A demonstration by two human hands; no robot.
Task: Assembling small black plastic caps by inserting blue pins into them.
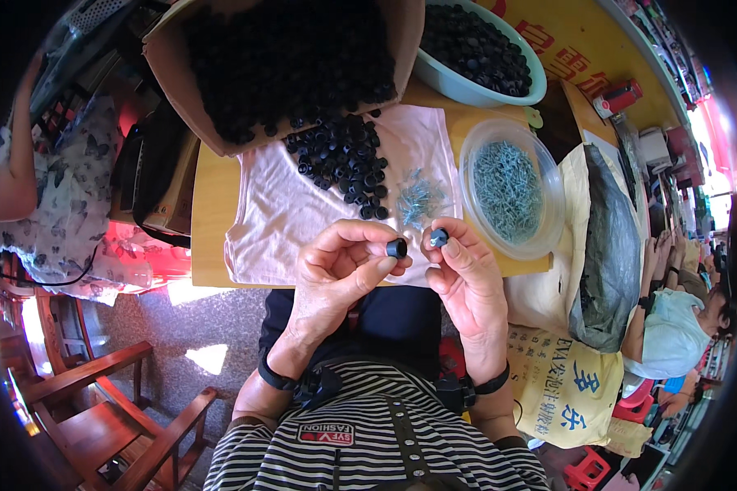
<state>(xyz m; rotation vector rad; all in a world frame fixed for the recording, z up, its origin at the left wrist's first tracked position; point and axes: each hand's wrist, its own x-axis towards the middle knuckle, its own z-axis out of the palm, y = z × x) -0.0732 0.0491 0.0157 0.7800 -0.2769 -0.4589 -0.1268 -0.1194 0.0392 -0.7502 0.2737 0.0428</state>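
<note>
Pinched lightly between thumb and fingers, each hand has a piece: my left hand (336, 266) grasps a short black cap (397, 248), and my right hand (472, 278) grasps a dark cap with a pale blue bit (439, 238) showing on it. Under everything beyond my lap is the yellow-brown table (213, 233). On it, at eleven o'clock from my hands, a cardboard box (408, 45) full of black caps lies open toward me; the pale pink cloth (262, 221) spreads before it. The pale green basin (454, 82), also heaped with black pieces, sits at one o'clock, and the clear round tub (555, 192) of bluish pins at two, nearer my right hand. The loose black caps (344, 164) spill at eleven o'clock from my left; the loose bluish pins (418, 199) lie at eleven from my right. Smallest gap of all: the right-hand piece sits just short of three o'clock from the left-hand one, near but apart. Both are stubby, and I cannot tell exactly how their axes line up.
</note>
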